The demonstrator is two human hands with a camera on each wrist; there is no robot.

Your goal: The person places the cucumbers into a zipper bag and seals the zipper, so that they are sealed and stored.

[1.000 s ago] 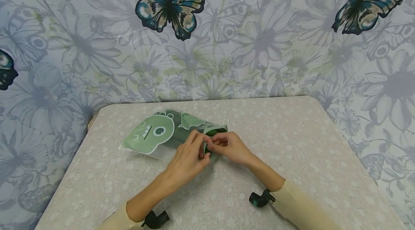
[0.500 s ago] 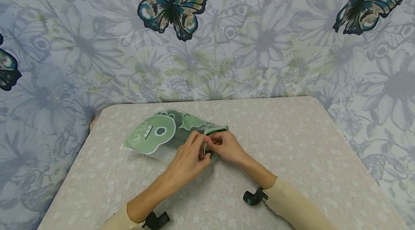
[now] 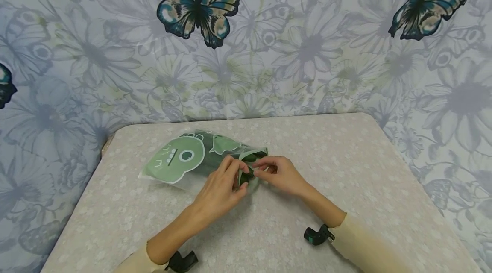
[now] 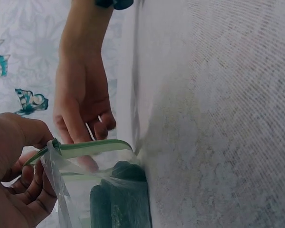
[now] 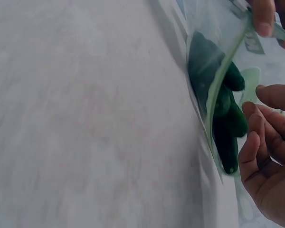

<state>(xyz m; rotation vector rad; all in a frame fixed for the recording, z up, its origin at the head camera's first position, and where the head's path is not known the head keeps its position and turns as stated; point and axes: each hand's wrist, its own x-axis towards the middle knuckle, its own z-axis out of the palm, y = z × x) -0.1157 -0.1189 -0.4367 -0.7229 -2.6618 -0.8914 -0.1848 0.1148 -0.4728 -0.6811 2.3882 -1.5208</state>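
A clear zip-top plastic bag (image 3: 187,156) with a green cartoon print lies on its side on the table, its mouth to the right. Several dark green cucumbers (image 5: 236,118) are inside, their rounded ends showing at the parted mouth. My left hand (image 3: 220,187) pinches the green zip rim (image 4: 92,148) at one side of the opening. Just right of the mouth is my right hand (image 3: 285,177); its fingers (image 5: 252,154) are loosely bent and hold nothing. In the left wrist view a right fingertip shows behind the clear film near the rim.
A pale floral cloth covers the table (image 3: 338,149). Behind it hangs a butterfly-print backdrop (image 3: 307,51). A black wrist mount (image 3: 318,235) sits under the right wrist, another black mount (image 3: 183,261) under the left.
My right hand has drawn back to the right from the zip rim, and more of the bag's mouth shows. The left hand keeps its pinch; the bag barely shifts.
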